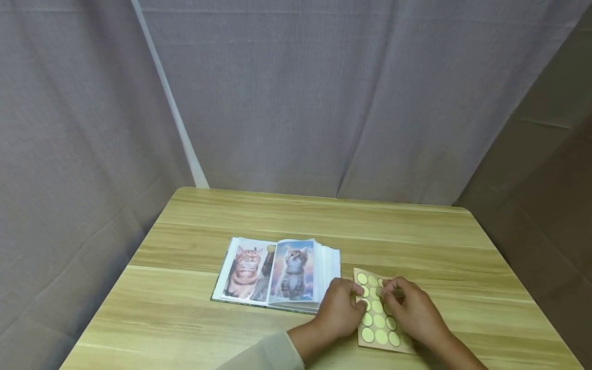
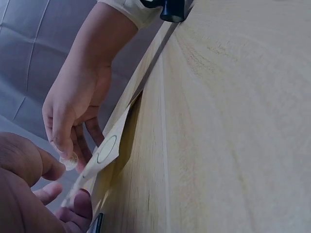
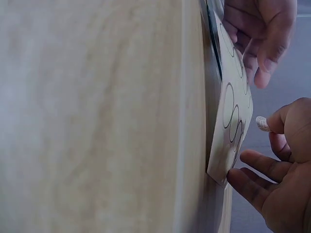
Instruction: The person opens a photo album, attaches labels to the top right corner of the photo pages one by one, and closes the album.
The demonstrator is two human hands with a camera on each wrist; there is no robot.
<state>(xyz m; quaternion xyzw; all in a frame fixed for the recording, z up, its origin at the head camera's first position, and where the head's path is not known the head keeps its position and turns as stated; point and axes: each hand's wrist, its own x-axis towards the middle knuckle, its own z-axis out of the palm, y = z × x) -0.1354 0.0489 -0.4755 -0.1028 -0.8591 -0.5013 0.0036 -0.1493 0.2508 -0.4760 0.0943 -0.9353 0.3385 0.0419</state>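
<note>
A tan sheet of round yellow stickers [image 1: 379, 321] lies at the right of the album, and its edge stands raised off the table in both wrist views. My left hand [image 1: 341, 308] grips the sheet by its left side. Between thumb and forefinger, my right hand [image 1: 416, 311] pinches one small round sticker [image 3: 262, 123], held just off the sheet. The other right fingers [image 3: 252, 187] reach to the sheet's edge. Left of the hands lies an open photo album [image 1: 273, 304] with kitten pictures; a round gold sticker [image 1: 271, 248] sits at the left picture's upper corner.
The wood-grain table [image 1: 185, 329] carries the album and the sheet. Grey curtains [image 1: 287, 103] hang behind it and along its sides. The album's loose stack of pages [image 1: 329, 267] stands close to the left hand.
</note>
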